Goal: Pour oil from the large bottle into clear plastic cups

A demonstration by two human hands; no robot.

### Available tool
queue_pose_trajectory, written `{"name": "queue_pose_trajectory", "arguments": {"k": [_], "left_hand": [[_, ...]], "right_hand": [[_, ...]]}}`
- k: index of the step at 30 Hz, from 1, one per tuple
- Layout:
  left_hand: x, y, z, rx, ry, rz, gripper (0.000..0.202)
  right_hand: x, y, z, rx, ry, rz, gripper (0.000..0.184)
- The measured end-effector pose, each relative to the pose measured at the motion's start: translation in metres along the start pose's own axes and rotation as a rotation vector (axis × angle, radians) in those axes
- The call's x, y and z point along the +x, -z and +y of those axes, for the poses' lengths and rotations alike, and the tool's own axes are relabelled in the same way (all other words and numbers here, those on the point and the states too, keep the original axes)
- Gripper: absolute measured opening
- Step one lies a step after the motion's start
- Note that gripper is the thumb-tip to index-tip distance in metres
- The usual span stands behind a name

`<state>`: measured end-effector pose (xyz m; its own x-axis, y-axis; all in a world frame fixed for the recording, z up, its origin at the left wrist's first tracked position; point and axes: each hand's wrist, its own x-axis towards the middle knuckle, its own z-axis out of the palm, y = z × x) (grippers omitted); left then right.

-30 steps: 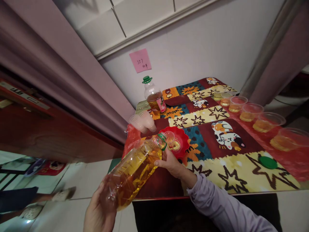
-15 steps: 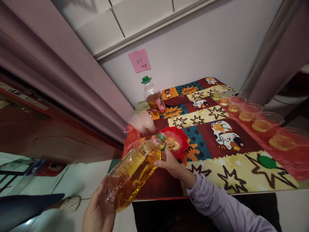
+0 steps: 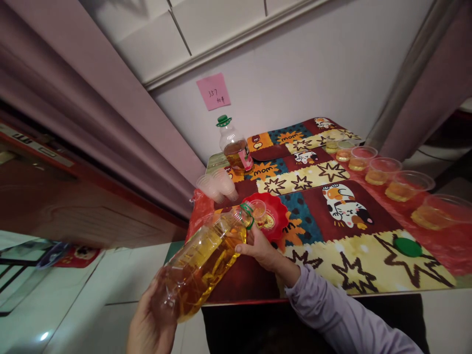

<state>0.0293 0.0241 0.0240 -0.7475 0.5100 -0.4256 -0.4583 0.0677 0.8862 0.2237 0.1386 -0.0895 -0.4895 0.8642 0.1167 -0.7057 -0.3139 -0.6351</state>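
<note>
A large clear bottle of golden oil (image 3: 201,260) is tilted with its open neck over a small clear cup (image 3: 258,208). That cup stands in a red scalloped dish (image 3: 278,216) on the patterned tablecloth (image 3: 332,246). My left hand (image 3: 149,327) cups the bottle's base from below, fingers wrapped round it. My right hand (image 3: 260,248) grips the bottle near its neck, thumb across the side. The bottle's green cap (image 3: 408,247) lies on the cloth to the right.
A smaller oil bottle with a green lid (image 3: 234,147) stands at the back. A stack of empty cups (image 3: 217,186) lies beside it. Several cups holding oil (image 3: 379,169) line the table's right edge. A pink note (image 3: 214,92) is stuck on the wall.
The bottle and both hands have hardly moved. Another person's legs and shoes on the floor at the left have passed out of view.
</note>
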Motion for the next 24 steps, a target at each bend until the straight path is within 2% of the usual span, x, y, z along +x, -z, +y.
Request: {"name": "queue_pose_trajectory", "arguments": {"k": [6,13,19,24], "left_hand": [[-0.003,-0.004,0.001,-0.032,0.003,0.009,0.025],[0.006,0.002,-0.007,-0.040,-0.010,0.014,0.022],[0.026,0.007,-0.026,-0.100,0.073,-0.066,0.020],[0.035,0.000,-0.053,-0.138,0.049,-0.179,0.018]], "right_hand": [[0.001,-0.002,-0.002,0.002,0.023,-0.006,0.092],[-0.001,-0.003,-0.002,-0.070,-0.010,-0.011,0.101],[-0.008,-0.014,-0.023,-0.266,0.030,0.011,0.118],[-0.016,-0.030,-0.048,-0.564,0.103,0.067,0.133]]}}
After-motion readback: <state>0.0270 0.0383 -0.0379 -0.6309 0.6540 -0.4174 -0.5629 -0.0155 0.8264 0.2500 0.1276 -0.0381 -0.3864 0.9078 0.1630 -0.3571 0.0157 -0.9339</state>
